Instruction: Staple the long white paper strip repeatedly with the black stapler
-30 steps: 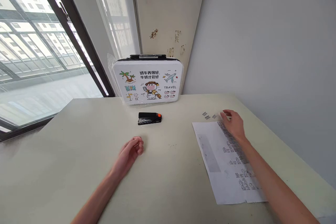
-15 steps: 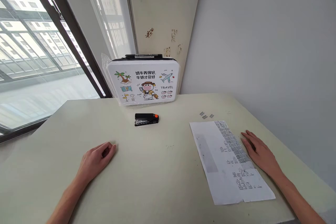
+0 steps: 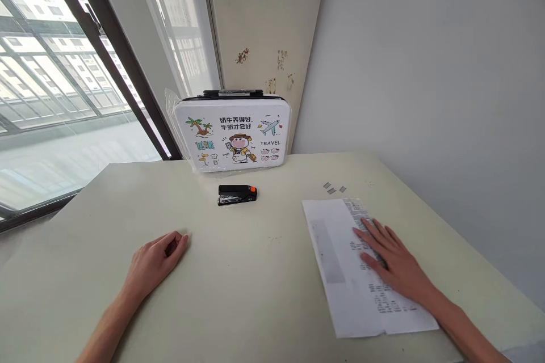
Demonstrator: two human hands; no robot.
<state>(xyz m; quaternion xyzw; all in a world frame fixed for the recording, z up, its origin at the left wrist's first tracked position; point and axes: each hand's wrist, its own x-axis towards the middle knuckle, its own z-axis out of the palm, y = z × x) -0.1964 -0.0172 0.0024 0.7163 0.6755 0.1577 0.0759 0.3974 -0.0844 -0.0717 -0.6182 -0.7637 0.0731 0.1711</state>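
Observation:
My right hand (image 3: 394, 261) lies with spread fingers on the printed paper sheets (image 3: 340, 300) at the right of the table, covering part of their right side. On the left, my left hand (image 3: 155, 258) rests on the tabletop, its fingers curled closed with nothing visible in them. A black stapler (image 3: 236, 194) with an orange button lies near the middle, between the hands and farther back. Several small grey staple strips (image 3: 331, 190) lie just beyond the top edge of the paper.
A white case (image 3: 233, 136) with cartoon prints, partly in clear plastic, stands upright at the back of the pale table (image 3: 238, 295). Behind it is a stained cream panel (image 3: 264, 17). A window (image 3: 63, 62) is at the left, a grey wall at the right.
My right hand has moved left from beside the paper onto it, with its fingers now more spread. The paper has shifted slightly left. My left hand has stayed in place.

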